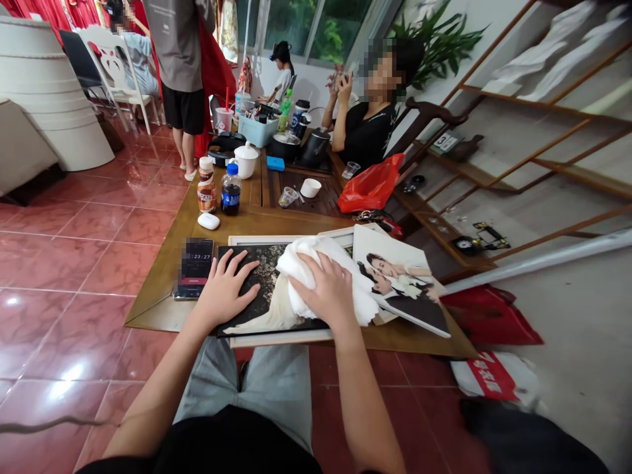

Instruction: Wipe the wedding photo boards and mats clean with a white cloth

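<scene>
A dark framed photo print lies flat at the near edge of a low wooden table. My left hand rests on its left side, palm down, fingers spread. My right hand presses a white cloth onto the print's right half, fingers curled over the cloth. A second print with two figures lies tilted just right of the cloth, overlapping the stack.
A phone lies left of the print, a small white case and two bottles behind it. Tea ware, cups and a red bag crowd the far end. A person in black sits there; others stand behind. Shelves line the right wall.
</scene>
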The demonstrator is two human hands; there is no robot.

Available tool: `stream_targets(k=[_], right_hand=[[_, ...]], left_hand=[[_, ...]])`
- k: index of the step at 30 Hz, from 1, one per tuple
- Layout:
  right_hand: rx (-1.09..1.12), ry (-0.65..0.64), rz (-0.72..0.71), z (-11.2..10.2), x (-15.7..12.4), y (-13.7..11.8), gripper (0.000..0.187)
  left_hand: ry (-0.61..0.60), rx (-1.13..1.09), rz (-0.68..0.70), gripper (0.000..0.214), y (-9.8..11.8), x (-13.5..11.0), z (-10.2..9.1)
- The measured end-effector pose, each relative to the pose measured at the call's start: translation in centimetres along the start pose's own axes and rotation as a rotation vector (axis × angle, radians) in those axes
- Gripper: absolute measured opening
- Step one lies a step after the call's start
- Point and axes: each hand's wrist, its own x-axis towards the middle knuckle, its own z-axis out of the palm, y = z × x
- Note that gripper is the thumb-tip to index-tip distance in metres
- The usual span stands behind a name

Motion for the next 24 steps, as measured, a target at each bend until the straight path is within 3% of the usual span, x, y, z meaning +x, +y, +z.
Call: stream_targets(k=[4, 14, 24], right_hand=[[0.014, 0.052, -0.013, 0.0, -1.2, 0.0, 0.048], [-0.02, 0.071, -0.083, -1.4, -8.0, -1.6, 0.05], [0.09, -0.011, -0.176, -1.2, -7.9, -4.4, 0.058]], left_hand=[[0.005, -0.001, -0.004, 0.051, 0.1, -0.1, -0.1], [-0.004, -0.005, -0.025, 0.047, 0.2, 0.1, -0.1], [0.002, 0.088, -0.029, 0.042, 0.5, 0.8, -0.9]])
